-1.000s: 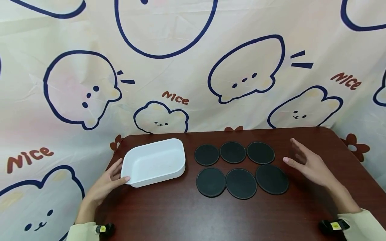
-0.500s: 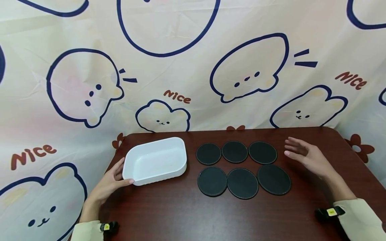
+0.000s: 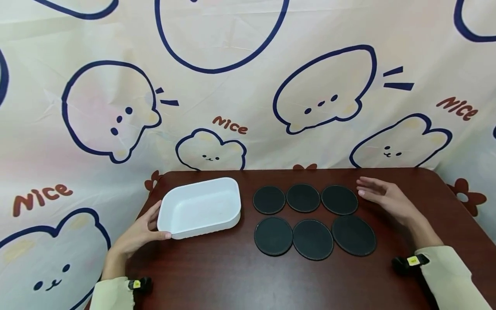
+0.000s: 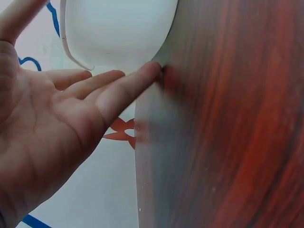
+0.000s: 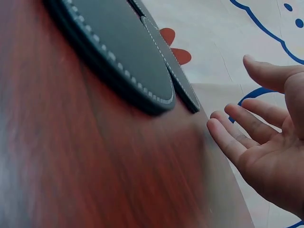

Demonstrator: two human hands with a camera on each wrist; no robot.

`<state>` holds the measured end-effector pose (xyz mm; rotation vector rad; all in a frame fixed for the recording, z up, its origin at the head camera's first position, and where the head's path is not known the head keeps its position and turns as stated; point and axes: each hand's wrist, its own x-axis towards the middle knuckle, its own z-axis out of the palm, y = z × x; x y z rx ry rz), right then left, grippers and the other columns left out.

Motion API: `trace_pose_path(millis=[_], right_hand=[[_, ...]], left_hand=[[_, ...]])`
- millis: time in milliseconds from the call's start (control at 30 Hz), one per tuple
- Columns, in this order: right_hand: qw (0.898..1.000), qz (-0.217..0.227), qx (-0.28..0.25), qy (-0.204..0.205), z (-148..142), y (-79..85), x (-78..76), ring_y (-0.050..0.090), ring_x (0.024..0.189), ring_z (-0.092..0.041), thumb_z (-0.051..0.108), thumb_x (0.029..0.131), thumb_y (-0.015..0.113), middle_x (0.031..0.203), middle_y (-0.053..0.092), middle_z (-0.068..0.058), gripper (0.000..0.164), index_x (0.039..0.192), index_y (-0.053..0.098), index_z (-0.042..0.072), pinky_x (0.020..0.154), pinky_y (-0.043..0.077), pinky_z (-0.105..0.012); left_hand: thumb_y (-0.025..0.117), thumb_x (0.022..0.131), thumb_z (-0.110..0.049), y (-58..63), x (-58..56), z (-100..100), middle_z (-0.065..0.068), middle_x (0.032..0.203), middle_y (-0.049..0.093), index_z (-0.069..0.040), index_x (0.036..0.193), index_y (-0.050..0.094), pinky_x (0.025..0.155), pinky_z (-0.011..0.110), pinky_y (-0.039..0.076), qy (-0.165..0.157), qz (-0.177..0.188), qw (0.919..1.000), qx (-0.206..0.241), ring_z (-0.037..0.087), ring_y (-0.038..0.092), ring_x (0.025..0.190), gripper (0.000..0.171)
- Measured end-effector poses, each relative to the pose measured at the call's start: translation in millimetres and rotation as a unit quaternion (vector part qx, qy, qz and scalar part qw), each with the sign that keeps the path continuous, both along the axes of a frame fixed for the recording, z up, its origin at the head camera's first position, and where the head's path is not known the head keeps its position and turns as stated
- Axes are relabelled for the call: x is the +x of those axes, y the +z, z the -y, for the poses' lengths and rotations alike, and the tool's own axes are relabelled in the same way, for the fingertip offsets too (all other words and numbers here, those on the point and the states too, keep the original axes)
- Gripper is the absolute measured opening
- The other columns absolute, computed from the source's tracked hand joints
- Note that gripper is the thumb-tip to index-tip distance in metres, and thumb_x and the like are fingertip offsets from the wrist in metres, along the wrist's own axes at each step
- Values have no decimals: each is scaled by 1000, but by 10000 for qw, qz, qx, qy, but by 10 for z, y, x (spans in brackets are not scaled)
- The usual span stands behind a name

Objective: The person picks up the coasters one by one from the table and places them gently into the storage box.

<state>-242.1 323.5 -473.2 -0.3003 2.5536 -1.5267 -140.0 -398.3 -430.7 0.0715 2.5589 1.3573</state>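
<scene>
A white rectangular basin (image 3: 199, 206) with rounded corners sits on the left of the table. My left hand (image 3: 135, 234) touches its left end, thumb at the front corner and fingers along the side; the left wrist view shows those fingers (image 4: 126, 97) nearly straight beside the basin (image 4: 114, 33). Several round black coasters lie flat in two rows at the centre right, among them a back-right one (image 3: 339, 200) and a front-right one (image 3: 354, 235). Just right of the back-right coaster, my right hand (image 3: 387, 200) hovers with extended fingers, holding nothing. White stitching edges a coaster (image 5: 128, 52).
The dark reddish-brown wooden table (image 3: 232, 275) ends at the back against a pale cloth backdrop (image 3: 248, 99) with cartoon bears. Each wrist bears a small black device, such as the right one (image 3: 410, 263).
My right hand has moved left toward the back-right coaster, its fingers drawing closer together. My left hand stays at the basin. The head view has shifted slightly.
</scene>
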Motion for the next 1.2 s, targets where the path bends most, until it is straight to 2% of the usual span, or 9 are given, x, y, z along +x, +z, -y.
trace_pose_path(millis=[100, 267, 400, 500, 600, 800, 1000, 1100, 1200], right_hand=[[9999, 62, 157, 27, 51, -3, -26, 58, 118, 19, 42, 108, 64, 165, 46, -29, 75, 166, 36, 4, 90, 48, -2], [9986, 142, 472, 165, 130, 0, -73, 58, 143, -32, 42, 108, 65, 166, 46, -26, 75, 167, 36, 4, 89, 46, -3], [9982, 159, 534, 215, 171, 0, -71, 50, 148, -47, 39, 108, 66, 165, 46, -27, 75, 166, 36, 3, 88, 45, -3], [9983, 113, 521, 254, 192, -4, -54, 48, 149, -48, 38, 107, 67, 165, 46, -28, 75, 166, 37, 2, 89, 45, -3], [9982, 43, 524, 272, 198, -4, -45, 48, 149, -49, 36, 107, 68, 165, 46, -28, 74, 166, 37, 2, 89, 46, -3], [9980, 26, 590, 212, 190, 5, -45, 48, 149, -48, 38, 107, 68, 165, 46, -28, 75, 166, 37, 3, 88, 46, -3], [9981, -18, 557, 266, 232, -9, -50, 46, 150, -51, 33, 106, 71, 166, 43, -30, 75, 164, 39, -1, 93, 48, -2], [9966, -113, 734, 348, 273, -12, -58, 47, 149, -53, 32, 104, 73, 166, 43, -32, 76, 163, 39, -3, 107, 57, -25], [9943, -145, 959, 446, 311, -22, -66, 46, 148, -56, 32, 103, 75, 165, 42, -33, 79, 164, 39, -2, 118, 49, -58]], left_hand=[[84, 92, -25, -7, -11, -6, 31, 177, 14, -5, 173, 0, 111, 57, 56, -75, -73, 9999, -32, 59, 38, 152, 118], [84, 92, -23, -31, -63, 0, 30, 176, 19, -7, 173, 5, 107, 46, 60, -196, -244, 9995, 30, 57, 43, 150, 114], [83, 94, -18, -84, -139, 39, 29, 174, 26, -7, 173, 14, 99, 23, 60, -258, -313, 9988, 292, 18, 64, 137, 105], [82, 95, -17, -116, -163, 46, 29, 173, 30, -6, 172, 18, 96, 17, 58, -202, -379, 9983, 383, -10, 62, 123, 100], [82, 96, -17, -105, -157, 25, 30, 173, 30, -4, 171, 20, 97, 18, 59, -184, -480, 9982, 320, -1, 65, 127, 99], [83, 96, -19, -43, -131, -49, 30, 174, 28, -5, 172, 16, 99, 17, 57, -30, -506, 9987, 27, 48, 49, 150, 102], [86, 93, -23, -15, -134, -138, 31, 175, 24, -7, 173, 7, 103, 28, 60, 69, -508, 9985, -178, 53, 46, 151, 113], [86, 92, -22, -25, -146, -161, 31, 175, 24, -7, 173, 7, 102, 33, 61, 91, -514, 9984, -217, 52, 51, 147, 115], [87, 92, -22, -33, -159, -175, 31, 174, 25, -7, 173, 7, 101, 33, 62, 93, -506, 9983, -277, 52, 52, 146, 115]])
